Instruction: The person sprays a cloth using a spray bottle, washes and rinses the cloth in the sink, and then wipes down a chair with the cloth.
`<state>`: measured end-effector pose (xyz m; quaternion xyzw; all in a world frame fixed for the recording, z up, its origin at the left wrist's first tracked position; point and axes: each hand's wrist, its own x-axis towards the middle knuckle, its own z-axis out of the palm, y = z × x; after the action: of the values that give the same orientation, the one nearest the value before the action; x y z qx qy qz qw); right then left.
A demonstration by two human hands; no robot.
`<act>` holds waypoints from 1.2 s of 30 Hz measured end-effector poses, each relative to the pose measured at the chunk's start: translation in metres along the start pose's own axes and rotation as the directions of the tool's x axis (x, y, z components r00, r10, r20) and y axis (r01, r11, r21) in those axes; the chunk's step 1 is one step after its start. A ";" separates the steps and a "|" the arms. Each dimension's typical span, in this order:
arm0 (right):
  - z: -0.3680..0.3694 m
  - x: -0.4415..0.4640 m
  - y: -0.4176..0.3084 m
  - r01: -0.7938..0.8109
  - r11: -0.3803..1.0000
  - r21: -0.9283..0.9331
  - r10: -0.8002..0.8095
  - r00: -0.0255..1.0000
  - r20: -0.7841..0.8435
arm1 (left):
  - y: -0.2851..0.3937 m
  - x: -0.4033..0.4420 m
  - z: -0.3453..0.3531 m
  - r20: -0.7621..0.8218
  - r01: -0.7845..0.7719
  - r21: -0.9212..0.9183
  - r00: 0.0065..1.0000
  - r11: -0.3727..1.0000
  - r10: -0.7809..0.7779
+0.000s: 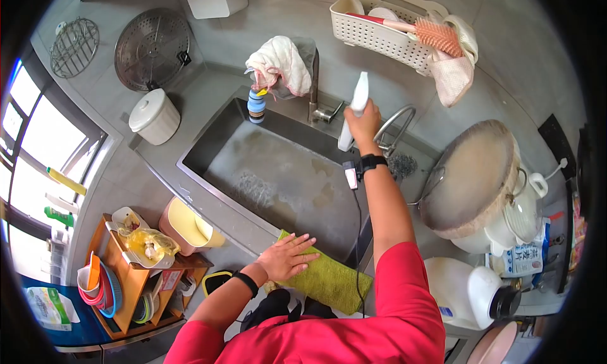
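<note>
My right hand is wrapped round a slim white bottle-like object, held above the sink's back right corner. Its exact kind is unclear. With fingers spread, my left hand rests on a green towel draped over the sink's front edge. The metal sink has wet patches and whitish foam on its bottom. Near the right hand are a curved metal tap and a dark scouring pad.
A pale cloth hangs over the main faucet. A blue-banded bottle stands in the sink's back left corner. To the right are a big round wooden-looking board and a white jug. A white lidded pot sits left.
</note>
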<state>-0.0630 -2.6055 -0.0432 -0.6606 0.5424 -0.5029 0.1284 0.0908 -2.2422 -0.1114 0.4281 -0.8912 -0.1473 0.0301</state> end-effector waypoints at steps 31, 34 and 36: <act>-0.231 -0.366 -0.142 -0.616 0.782 -0.099 0.429 0.416 0.802 | -0.051 -0.045 0.017 -0.431 0.041 -0.119 0.898 0.992 -0.089; -0.226 -0.371 -0.139 -0.694 0.714 -0.094 0.481 0.388 0.786 | -0.052 -0.046 0.017 -0.431 0.046 -0.121 0.898 0.992 -0.094; -0.229 -0.372 -0.137 -0.657 0.747 0.101 0.373 0.540 0.754 | -0.052 -0.046 0.018 -0.434 0.042 -0.117 0.896 0.992 -0.089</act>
<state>-0.1313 -2.1532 -0.0347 -0.5664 0.5198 -0.2483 0.5893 0.1561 -2.2335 -0.1398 0.4777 -0.8377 -0.0944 0.2472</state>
